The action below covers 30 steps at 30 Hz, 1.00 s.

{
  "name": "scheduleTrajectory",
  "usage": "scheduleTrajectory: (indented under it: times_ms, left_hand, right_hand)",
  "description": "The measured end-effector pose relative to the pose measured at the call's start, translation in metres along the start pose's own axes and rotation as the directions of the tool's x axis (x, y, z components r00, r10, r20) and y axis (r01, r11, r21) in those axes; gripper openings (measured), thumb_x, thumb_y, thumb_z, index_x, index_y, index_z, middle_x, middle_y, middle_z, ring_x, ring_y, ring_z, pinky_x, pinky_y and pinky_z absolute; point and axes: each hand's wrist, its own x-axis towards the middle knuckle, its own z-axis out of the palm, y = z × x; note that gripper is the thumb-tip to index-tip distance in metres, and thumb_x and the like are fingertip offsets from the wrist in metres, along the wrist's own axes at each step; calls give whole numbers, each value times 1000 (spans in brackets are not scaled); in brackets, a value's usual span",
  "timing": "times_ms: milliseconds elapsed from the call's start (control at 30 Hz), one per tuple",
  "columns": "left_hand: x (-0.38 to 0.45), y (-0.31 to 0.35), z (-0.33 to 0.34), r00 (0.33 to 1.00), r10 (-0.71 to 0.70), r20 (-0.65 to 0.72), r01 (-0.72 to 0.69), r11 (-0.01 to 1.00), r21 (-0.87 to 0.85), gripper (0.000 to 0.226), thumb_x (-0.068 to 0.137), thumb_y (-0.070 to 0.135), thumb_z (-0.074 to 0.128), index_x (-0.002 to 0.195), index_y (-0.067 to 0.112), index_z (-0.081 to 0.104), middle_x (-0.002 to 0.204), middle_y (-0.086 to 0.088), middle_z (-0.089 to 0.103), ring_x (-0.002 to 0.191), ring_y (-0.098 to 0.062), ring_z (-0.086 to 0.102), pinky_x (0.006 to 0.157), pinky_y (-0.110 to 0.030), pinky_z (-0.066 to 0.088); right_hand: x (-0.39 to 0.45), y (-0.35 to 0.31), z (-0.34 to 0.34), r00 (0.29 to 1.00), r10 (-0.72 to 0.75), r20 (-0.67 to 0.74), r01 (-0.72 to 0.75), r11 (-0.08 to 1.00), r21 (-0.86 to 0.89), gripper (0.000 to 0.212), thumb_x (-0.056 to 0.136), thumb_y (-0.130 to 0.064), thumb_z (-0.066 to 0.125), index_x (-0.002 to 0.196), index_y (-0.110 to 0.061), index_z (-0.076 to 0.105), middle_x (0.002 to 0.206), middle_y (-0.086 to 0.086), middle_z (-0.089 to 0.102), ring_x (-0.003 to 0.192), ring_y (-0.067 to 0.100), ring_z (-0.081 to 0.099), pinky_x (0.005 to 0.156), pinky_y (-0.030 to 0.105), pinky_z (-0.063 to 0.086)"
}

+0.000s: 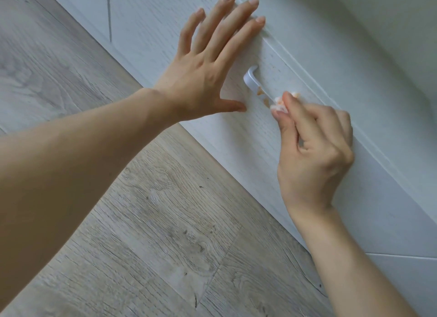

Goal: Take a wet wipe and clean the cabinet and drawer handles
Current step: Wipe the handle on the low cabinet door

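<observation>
A white drawer front point(307, 63) runs diagonally across the view. On it sits a small silver handle point(253, 80) with orange-brown smears along its lower part. My right hand point(314, 151) pinches a crumpled wet wipe point(279, 105), stained orange, against the handle's lower end. My left hand point(208, 63) lies flat on the drawer front just left of the handle, fingers straight and spread, thumb pointing toward the handle. Most of the wipe is hidden inside my right fingers.
Grey wood-look floor planks point(153, 222) fill the lower left. A second white cabinet panel point(406, 276) shows at the lower right, and a seam line point(109, 16) marks another panel at the upper left.
</observation>
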Motion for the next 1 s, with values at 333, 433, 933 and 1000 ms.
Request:
scheduleTrajectory:
  times_ms: [333, 433, 933, 1000]
  left_hand:
    - [-1, -4, -3, 1000, 21, 8, -21, 999, 28, 114, 66, 68, 68, 149, 12, 13, 156, -13, 19, 142, -35, 10, 113, -47, 8]
    - [1, -2, -3, 1000, 16, 5, -16, 999, 34, 116, 65, 69, 70, 148, 13, 12, 155, -12, 20, 142, -34, 11, 113, -46, 8]
    - [4, -7, 2, 1000, 20, 2, -20, 1000, -6, 116, 64, 72, 68, 149, 15, 13, 151, -31, 15, 140, -42, 9, 114, -54, 4]
    - [3, -8, 3, 1000, 24, -11, -24, 1000, -3, 116, 64, 72, 68, 149, 15, 13, 151, -31, 16, 140, -42, 10, 114, -54, 5]
  right_hand:
    - [2, -5, 3, 999, -38, 16, 38, 999, 36, 12, 88, -4, 66, 98, -1, 73, 79, 10, 70, 68, 29, 59, 70, 26, 45]
    - [8, -3, 6, 998, -35, 44, 33, 999, 31, 13, 86, -2, 68, 98, -2, 73, 79, 10, 70, 70, 29, 58, 71, 22, 43]
    - [20, -17, 22, 998, -39, 48, 36, 997, 75, 13, 85, -6, 68, 96, -1, 73, 78, 10, 70, 72, 28, 60, 70, 22, 42]
    - [20, -18, 20, 999, 0, 54, -5, 995, 103, 14, 86, -9, 68, 98, -3, 73, 81, 9, 71, 73, 28, 60, 71, 21, 42]
